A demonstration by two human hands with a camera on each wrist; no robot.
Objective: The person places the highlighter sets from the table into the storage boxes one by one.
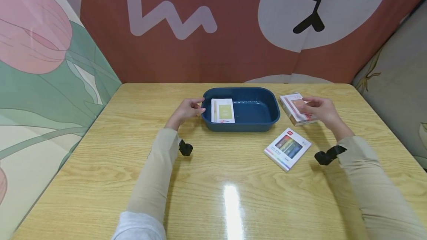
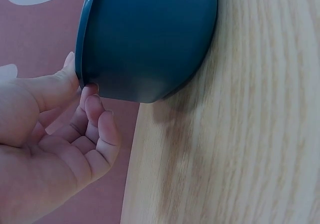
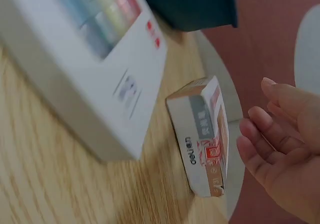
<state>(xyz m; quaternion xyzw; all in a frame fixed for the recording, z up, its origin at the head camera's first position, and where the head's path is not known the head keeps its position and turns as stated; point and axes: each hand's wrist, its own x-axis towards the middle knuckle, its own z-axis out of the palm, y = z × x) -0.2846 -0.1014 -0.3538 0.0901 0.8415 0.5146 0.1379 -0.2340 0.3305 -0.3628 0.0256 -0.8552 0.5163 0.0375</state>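
A dark blue basin stands at the back of the table, with a white and yellow-green box inside at its left end. My left hand pinches the basin's left rim; in the left wrist view the thumb and index finger of the hand hold the basin's edge. My right hand is over a white and pink-brown box right of the basin. In the right wrist view, a small gap shows between the relaxed fingers of the hand and the box.
A flat white box with a window showing coloured sticks lies in front of the pink-brown box, right of centre on the wooden table. Behind the table hangs a red-brown cloth with a cartoon print.
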